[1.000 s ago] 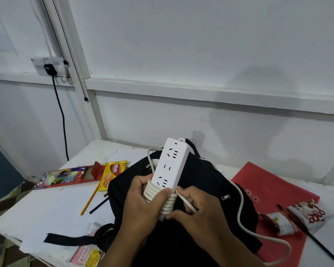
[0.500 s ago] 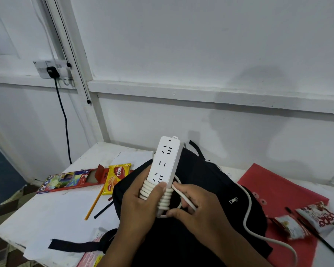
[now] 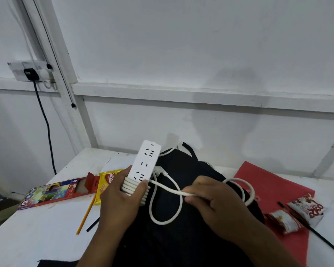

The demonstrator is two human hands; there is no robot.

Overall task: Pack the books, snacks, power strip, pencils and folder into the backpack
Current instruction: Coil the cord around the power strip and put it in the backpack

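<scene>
Power strip (image 3: 144,162) feels rigid; our left hand (image 3: 122,197) grips its wrapped end, right hand (image 3: 214,203), at three o'clock, pinches the springy cord (image 3: 166,189).

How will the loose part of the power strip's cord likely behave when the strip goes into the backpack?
Probably floppy: the cord sags in open loops over the backpack. The coils likely hold only while the left hand grips them on the power strip. The slack pinched by the right hand may snag.
</scene>
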